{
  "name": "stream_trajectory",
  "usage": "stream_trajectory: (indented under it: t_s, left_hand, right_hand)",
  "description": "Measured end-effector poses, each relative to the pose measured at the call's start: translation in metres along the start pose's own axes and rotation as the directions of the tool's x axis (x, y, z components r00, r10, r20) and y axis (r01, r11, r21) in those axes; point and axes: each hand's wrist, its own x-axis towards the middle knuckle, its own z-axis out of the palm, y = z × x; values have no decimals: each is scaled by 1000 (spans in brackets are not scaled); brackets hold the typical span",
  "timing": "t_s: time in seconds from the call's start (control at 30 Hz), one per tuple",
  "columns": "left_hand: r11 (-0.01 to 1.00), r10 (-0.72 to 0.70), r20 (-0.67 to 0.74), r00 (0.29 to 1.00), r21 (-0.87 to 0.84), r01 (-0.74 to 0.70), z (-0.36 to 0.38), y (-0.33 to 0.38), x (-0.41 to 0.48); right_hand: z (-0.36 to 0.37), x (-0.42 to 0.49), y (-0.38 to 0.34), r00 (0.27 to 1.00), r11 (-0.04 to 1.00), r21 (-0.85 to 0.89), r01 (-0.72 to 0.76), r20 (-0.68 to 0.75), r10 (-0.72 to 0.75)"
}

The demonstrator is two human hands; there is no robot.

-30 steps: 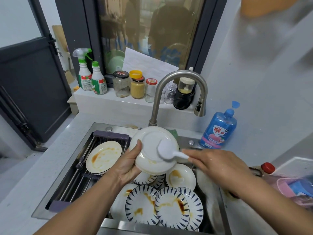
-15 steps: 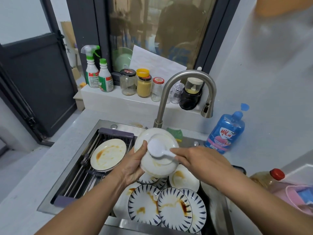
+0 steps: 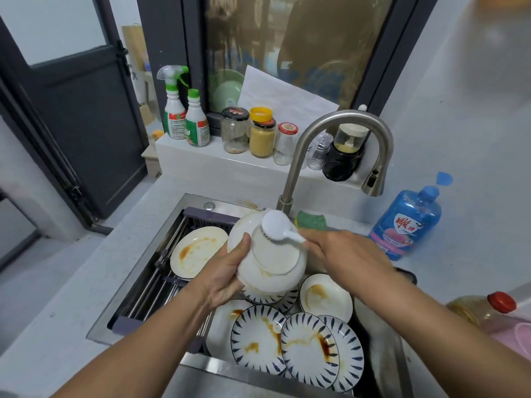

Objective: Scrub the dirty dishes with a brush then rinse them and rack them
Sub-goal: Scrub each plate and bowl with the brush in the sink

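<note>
Fingers: your L hand [image 3: 227, 272] curls round white bowl [image 3: 271, 264] rim; R hand [image 3: 346, 254] wraps brush [image 3: 277, 226] handle.
Bowl: base up, over striped plates [image 3: 310, 349] in sink [image 3: 247, 377].
Brush: head on bowl's top edge.

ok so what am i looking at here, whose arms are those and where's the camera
No machine here: these are a person's bare arms, filmed by a wide-angle camera worn on their head, looking down at a kitchen sink. The left hand grips a white dish, its underside facing the camera. The right hand holds a white brush against it. Below, stained striped plates lie in the sink, and another stained plate lies on the rack at the left. A blue soap bottle stands on the counter to the right.
</note>
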Motion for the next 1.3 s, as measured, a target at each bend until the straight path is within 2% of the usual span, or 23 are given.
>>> stream_trajectory:
  t_s: [0.07,0.13,0.23,0.3,0.4,0.5,0.57,0.6,0.73,0.87,1.3]
  left_hand:
    - [999,22,10,1000,-24,-22,-3,10,2]
    - [997,69,-8,998,38,-69,-4,22,4]
    - [921,170,-19,985,359,-153,-7,39,5]
    - [756,267,15,964,617,-219,-9,48,2]
    - [474,337,124,933,834,-282,-19,54,1]
    - [166,394,109,912,968,-188,-42,58,1]
    - [26,424,96,900,993,-118,-60,58,1]
    - [-13,425,98,900,995,-102,-70,57,2]
    - [-97,370,106,923,992,-75,-101,49,9]
    - [-193,299,185,936,972,-130,-120,33,23]
    - [-237,252,174,952,965,-113,-186,-1,64]
  right_hand:
    - [-2,1,1,998,999,13,-32,-57,32]
    - [-2,2,3,992,988,138,-69,-92,82]
    - [-1,6,-3,991,959,277,-61,-100,92]
    - [3,8,-15,991,953,299,-45,-105,80]
    - [7,13,-35,989,956,294,0,-143,44]
    - [12,27,-52,988,970,242,38,-151,-1]
    - [14,37,-60,992,976,214,46,-122,-20]
    - [16,42,-64,994,977,209,50,-106,-28]
    - [28,66,-81,998,985,164,52,-47,-45]
    - [44,83,-91,999,988,149,48,11,-50]
    - [81,106,-86,992,984,180,-1,124,-22]
